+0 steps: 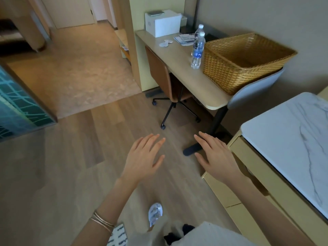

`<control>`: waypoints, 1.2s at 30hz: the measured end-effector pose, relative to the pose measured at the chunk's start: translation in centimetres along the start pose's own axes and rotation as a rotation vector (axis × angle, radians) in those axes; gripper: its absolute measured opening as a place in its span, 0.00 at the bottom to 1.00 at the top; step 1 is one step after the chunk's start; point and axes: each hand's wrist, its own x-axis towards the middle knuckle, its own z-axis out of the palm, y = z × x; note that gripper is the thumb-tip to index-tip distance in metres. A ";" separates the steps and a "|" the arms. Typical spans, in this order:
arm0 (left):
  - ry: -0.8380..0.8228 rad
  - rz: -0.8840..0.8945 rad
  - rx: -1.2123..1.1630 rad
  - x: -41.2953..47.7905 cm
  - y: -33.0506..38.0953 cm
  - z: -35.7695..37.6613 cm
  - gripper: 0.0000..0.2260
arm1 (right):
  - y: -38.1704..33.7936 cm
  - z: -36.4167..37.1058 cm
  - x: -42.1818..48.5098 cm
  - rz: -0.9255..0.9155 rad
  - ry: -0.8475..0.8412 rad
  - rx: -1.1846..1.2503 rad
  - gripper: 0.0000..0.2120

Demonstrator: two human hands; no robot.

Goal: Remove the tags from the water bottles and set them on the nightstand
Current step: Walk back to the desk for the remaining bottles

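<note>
Bottles (197,48) stand on the desk (186,71), well ahead of both hands and a bit to the right, just beside the basket (248,63). Looks like 2, one close behind the other w/ white caps, though they overlap so the 2nd is partly hidden. Tags too small to make out from here.

Left hand (142,158) and right hand (215,157) hover over the floor, palms down, fingers spread, holding nothing.

Step in hand, as I judge it: reach fwd to the desk and take a bottle. Best approach: grip the front one mid-body w/ one hand, keep the other free for the tag near the neck. Don't knock the rear one.

Nightstand (287,139) w/ marble top sits just right of the right hand.

Count: 2 bottles (prob.), 1 basket, 1 desk, 1 nightstand, 2 hands.
</note>
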 end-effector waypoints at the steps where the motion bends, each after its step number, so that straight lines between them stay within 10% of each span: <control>1: 0.008 0.022 -0.002 1.5 -1.5 -0.1 0.21 | -0.2 -0.3 1.7 0.001 0.003 0.002 0.26; 36: -0.072 0.261 -0.106 46.9 -26.6 9.3 0.22 | 11.0 2.1 47.9 0.258 0.061 0.046 0.29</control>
